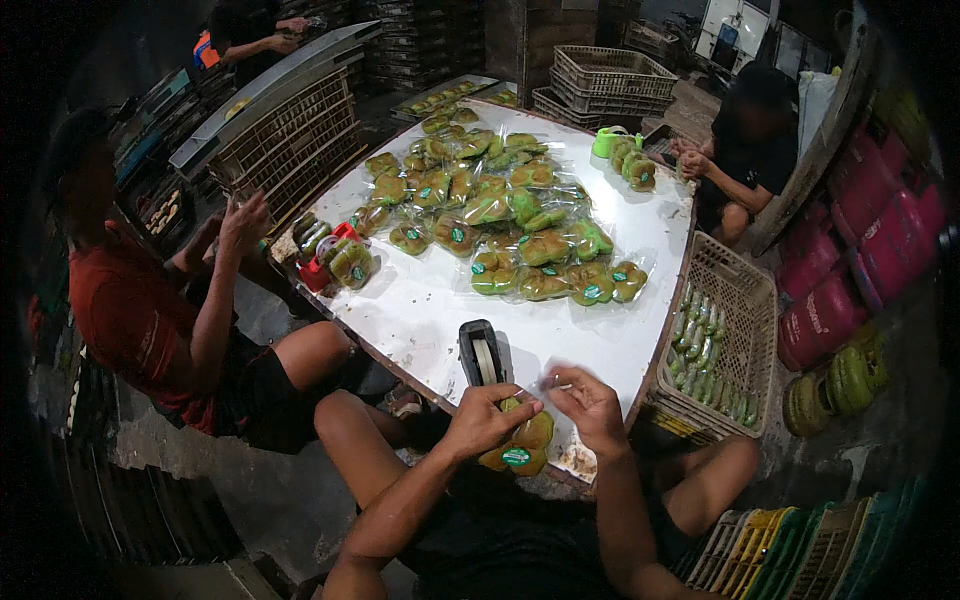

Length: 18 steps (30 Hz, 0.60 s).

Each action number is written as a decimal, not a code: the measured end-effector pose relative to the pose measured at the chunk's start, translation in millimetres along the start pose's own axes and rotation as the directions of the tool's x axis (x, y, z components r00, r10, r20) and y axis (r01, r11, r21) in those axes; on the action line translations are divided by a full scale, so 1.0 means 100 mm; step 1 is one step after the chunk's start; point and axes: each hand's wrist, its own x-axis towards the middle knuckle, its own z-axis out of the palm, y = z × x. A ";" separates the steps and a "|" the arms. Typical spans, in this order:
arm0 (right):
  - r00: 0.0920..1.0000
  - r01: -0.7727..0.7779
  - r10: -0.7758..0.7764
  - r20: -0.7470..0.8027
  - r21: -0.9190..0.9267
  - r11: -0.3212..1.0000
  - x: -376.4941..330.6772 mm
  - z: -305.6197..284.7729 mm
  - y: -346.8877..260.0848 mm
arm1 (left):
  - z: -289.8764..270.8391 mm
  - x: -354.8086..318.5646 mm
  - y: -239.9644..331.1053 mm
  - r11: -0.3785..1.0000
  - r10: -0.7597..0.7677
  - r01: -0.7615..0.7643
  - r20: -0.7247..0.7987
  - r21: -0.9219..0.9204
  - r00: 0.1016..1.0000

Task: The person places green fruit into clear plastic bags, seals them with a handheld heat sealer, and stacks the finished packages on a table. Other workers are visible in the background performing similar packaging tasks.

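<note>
My left hand grips a clear bag of green and brown buns at the near edge of the white table. My right hand pinches the top of the same bag, fingers closed on a bit of tape or plastic. A black tape dispenser stands just beyond my left hand. Several more filled bags lie heaped across the middle and far side of the table.
A person in a red shirt sits at the left beside a red dispenser. Another person sits at the far right. A plastic crate with packed bags stands right of the table. Empty crates are stacked behind; pink gas cylinders on the right.
</note>
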 end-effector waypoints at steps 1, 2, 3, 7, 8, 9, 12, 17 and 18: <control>0.993 -0.052 0.070 0.094 -0.184 0.982 0.00 -0.04 0.00 | 0.02 0.00 0.00 1.000 0.005 -0.005 0.002 -0.005 1.000; 0.993 -0.067 0.057 -0.104 -0.094 0.993 -0.02 0.09 0.07 | 0.05 0.00 0.00 0.999 0.002 -0.002 0.002 -0.046 1.000; 0.976 -0.139 0.116 -0.185 -0.120 0.983 -0.04 0.12 0.09 | 0.09 0.00 -0.01 0.996 -0.001 0.002 0.003 -0.087 1.000; 0.953 -0.157 0.051 -0.298 -0.343 0.926 -0.05 0.25 -0.15 | 0.05 0.05 -0.07 0.991 -0.034 0.041 0.057 -0.127 0.998; 0.977 -0.021 -0.077 -0.201 -0.446 0.895 -0.05 0.23 -0.15 | 0.04 0.07 -0.13 0.988 0.091 -0.092 -0.019 -0.127 0.996; 0.976 0.120 -0.197 -0.090 -0.531 0.839 -0.05 0.20 -0.16 | 0.04 0.11 -0.22 0.968 0.214 -0.224 -0.094 -0.116 0.972; 0.988 0.156 -0.133 0.083 -0.471 0.868 -0.01 0.06 -0.35 | 0.02 0.12 -0.16 0.954 0.092 -0.093 -0.018 -0.284 0.996; 0.969 -0.207 0.072 -0.235 -0.628 0.750 -0.06 0.27 -0.21 | 0.05 0.16 -0.11 0.858 -0.349 0.343 0.056 -0.383 0.935; 0.972 -0.045 -0.076 -0.222 -0.494 0.869 -0.07 0.39 -0.15 | 0.10 0.18 -0.21 0.942 -0.179 0.141 -0.098 -0.304 0.979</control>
